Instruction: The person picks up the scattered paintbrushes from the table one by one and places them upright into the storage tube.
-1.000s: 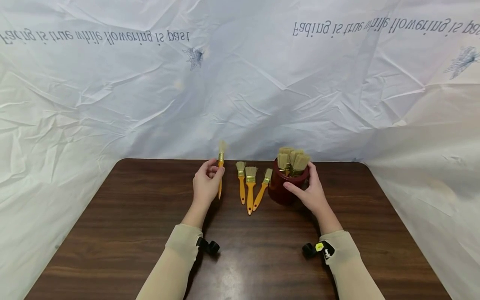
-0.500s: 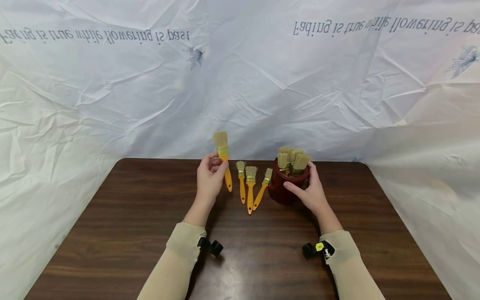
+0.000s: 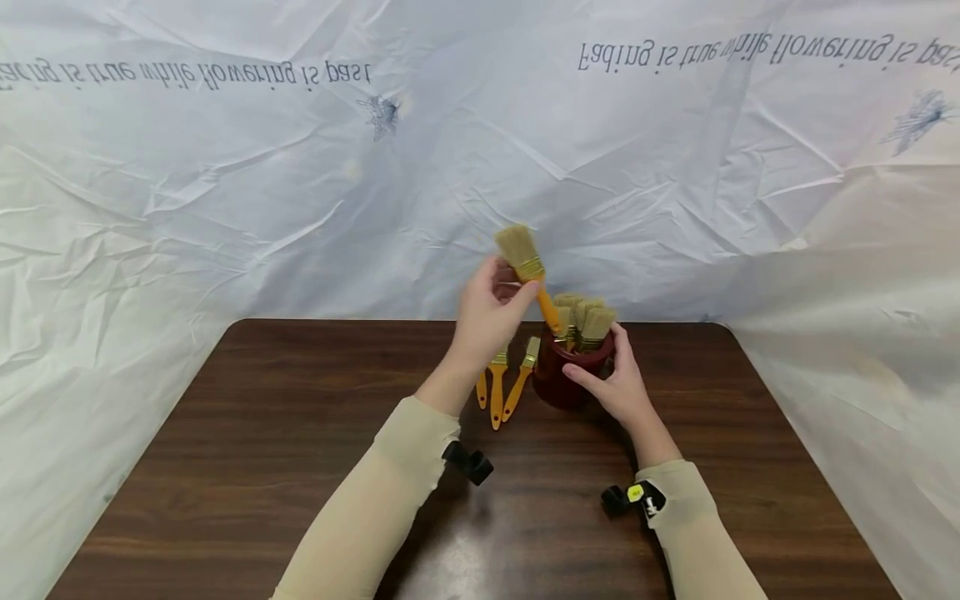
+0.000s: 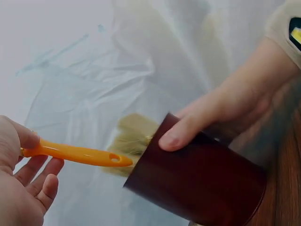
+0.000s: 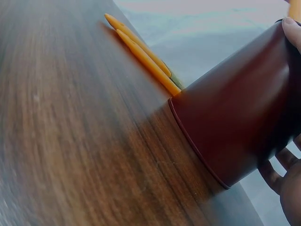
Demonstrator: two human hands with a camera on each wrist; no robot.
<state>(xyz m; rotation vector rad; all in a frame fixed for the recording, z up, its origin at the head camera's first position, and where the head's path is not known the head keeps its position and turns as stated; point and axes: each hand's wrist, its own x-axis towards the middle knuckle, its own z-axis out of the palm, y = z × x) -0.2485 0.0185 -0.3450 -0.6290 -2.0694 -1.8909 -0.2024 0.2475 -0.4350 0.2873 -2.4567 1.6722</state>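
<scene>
My left hand (image 3: 491,312) pinches a wide paintbrush (image 3: 546,305) by its orange handle, bristles up. The handle's lower end hangs over the near left side of a dark red cylindrical pot (image 3: 562,379), close to its rim; in the left wrist view the handle (image 4: 89,154) points at the pot's mouth. Several bristle heads (image 3: 597,325) stick up out of the pot. My right hand (image 3: 622,387) grips the pot near its rim, thumb on the near side and fingers round the far side. The pot stands upright on the table.
Left of the pot, three more paintbrushes lie on the brown wooden table (image 3: 247,467): a narrow one (image 3: 519,387), a wider one (image 3: 497,396) and one (image 3: 482,392) partly behind my left hand. A white printed sheet (image 3: 450,167) hangs behind the table.
My left hand has carried the paintbrush up and to the right, from beside the lying brushes to above the pot, turning its bristles toward the view. My right hand stays on the pot.
</scene>
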